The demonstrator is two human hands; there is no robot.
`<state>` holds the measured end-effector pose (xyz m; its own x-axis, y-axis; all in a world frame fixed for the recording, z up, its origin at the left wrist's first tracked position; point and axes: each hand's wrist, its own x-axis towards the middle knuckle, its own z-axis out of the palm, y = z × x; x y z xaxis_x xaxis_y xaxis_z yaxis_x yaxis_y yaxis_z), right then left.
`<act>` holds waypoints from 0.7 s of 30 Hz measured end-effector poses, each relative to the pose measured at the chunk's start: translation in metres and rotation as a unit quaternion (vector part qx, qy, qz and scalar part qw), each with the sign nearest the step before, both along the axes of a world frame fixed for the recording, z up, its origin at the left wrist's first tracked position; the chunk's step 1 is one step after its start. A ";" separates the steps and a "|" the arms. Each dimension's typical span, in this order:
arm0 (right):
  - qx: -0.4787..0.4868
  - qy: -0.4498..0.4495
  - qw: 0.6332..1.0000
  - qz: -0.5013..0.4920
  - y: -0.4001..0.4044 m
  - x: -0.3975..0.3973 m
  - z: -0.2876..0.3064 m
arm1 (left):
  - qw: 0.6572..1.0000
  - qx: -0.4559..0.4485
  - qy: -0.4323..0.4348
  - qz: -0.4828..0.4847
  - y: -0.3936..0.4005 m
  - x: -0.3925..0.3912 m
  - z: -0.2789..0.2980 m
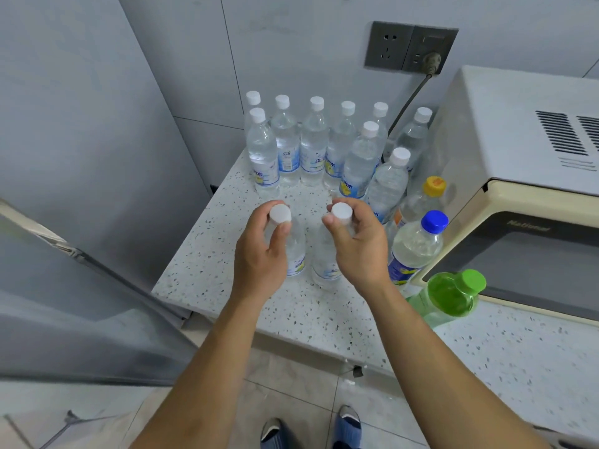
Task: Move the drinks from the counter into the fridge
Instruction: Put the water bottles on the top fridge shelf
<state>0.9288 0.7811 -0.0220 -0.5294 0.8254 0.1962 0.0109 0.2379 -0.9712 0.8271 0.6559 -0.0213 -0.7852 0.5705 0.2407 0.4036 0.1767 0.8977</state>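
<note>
Two clear water bottles with white caps stand side by side on the speckled counter [201, 254]. My left hand [259, 254] grips the neck of the left bottle [296, 257] just under its cap. My right hand [359, 244] grips the neck of the right bottle [325, 264] the same way. Behind them several more white-capped water bottles [312, 147] stand in rows against the wall. To the right stand a yellow-capped bottle [434, 186], a blue-capped bottle [418, 244] and a green bottle [450, 293]. The grey fridge [81, 140] fills the left side.
A cream microwave [518, 157] sits on the counter at the right, its cord plugged into a wall socket [428, 56]. The fridge door edge [64, 247] juts toward me at the lower left. Tiled floor and my feet show below the counter edge.
</note>
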 end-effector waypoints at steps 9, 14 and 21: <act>-0.017 -0.052 0.998 -0.002 -0.012 0.017 -0.045 | 0.990 -0.045 -0.100 -0.092 0.016 -0.004 -0.029; -0.094 -0.128 0.987 -0.003 -0.017 0.025 -0.066 | 0.977 -0.100 -0.172 -0.082 0.018 -0.008 -0.058; -0.081 -0.131 0.988 -0.022 -0.027 0.029 -0.075 | 0.969 -0.057 -0.237 -0.043 0.005 -0.001 -0.080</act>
